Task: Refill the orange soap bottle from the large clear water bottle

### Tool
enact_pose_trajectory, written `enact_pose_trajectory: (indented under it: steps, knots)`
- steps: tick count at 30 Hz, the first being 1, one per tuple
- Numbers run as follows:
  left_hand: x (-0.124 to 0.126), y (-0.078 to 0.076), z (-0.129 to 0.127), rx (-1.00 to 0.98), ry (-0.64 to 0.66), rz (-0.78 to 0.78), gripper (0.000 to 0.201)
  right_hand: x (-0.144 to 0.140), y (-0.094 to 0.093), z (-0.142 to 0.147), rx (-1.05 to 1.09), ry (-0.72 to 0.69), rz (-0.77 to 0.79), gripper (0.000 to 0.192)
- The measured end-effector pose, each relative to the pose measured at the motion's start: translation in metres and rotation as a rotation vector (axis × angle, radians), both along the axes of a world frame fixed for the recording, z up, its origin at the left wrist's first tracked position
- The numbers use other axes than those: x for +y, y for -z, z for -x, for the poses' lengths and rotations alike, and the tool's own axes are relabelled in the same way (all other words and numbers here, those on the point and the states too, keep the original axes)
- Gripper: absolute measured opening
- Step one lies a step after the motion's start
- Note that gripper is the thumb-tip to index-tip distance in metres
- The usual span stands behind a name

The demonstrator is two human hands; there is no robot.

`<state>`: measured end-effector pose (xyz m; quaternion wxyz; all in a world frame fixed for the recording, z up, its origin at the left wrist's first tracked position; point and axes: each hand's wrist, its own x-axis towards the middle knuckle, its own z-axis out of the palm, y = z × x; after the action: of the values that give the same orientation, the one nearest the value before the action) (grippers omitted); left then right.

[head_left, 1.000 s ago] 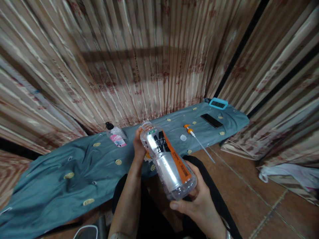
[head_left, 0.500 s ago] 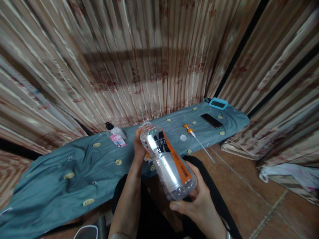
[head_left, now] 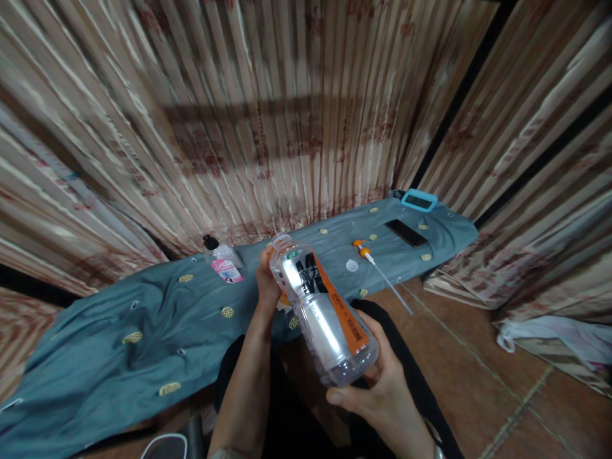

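Note:
A clear plastic drink bottle with a silver, black and orange label lies slanted in front of me, its neck pointing away to the upper left. My right hand is closed around its base, thumb on the near side. Beside the neck is my left hand, curled, its fingers mostly hidden behind the bottle. A bit of something orange shows beneath the bottle by that hand; what it belongs to is hidden. To the right, an orange-and-white pump top with a long tube rests on the cloth near a whitish round disc.
The teal patterned cloth covers a low bench. On it are a clear bottle with black cap and pink label, a black phone and a blue-framed digital clock. Striped curtains hang close behind. The pump's tube overhangs the front edge.
Almost nothing differs. Both hands and the drink bottle keep their places, with only a tiny shift of the view.

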<state>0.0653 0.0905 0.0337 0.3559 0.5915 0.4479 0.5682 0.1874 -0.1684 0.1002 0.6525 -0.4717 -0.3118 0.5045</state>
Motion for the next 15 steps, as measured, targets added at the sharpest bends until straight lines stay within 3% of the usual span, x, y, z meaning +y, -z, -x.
enact_pose_trajectory:
  steps: [15]
  knots:
    - [-0.0049,-0.0027,-0.0023,0.022,0.000,-0.028,0.032,0.0004,-0.0017,0.0089,0.025,0.067,0.058,0.102]
